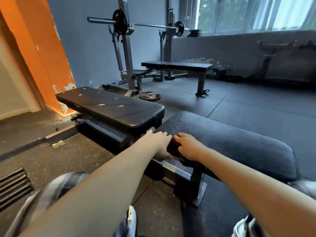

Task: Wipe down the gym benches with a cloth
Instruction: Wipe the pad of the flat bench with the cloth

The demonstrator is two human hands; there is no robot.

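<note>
Cloth (184, 160): dark, reddish-brown where it shows. It is bunched at the left side edge of the near bench (230, 147) and hangs partly over that edge below the right wrist.

Right hand (189, 146): fingers curled down onto the cloth, gripping it against the pad edge.

Left hand (158, 145): fingers straight and together, laid flat at the same edge just beside the right hand, thumb underneath. Cannot tell whether it also touches the cloth.

Handling, judged:
- Cloth looks soft, light and limp. It will fold under the palm, so best held bunched in 1 hand with a flat pad of fabric facing the vinyl.
- Pad surface is pebbled, firm and grippy. The cloth should drag, not slide, so press down and use long strokes.
- Bench frame is steel and heavy and will not shift under wiping.

Other benches: bench 2 (111, 106) just ahead, with pale scuffs on top; bench 3 (177, 65) by the rack, under the barbell (150, 25).

Writing: none legible on the pads, the frames or the floor plate (150, 96).
</note>
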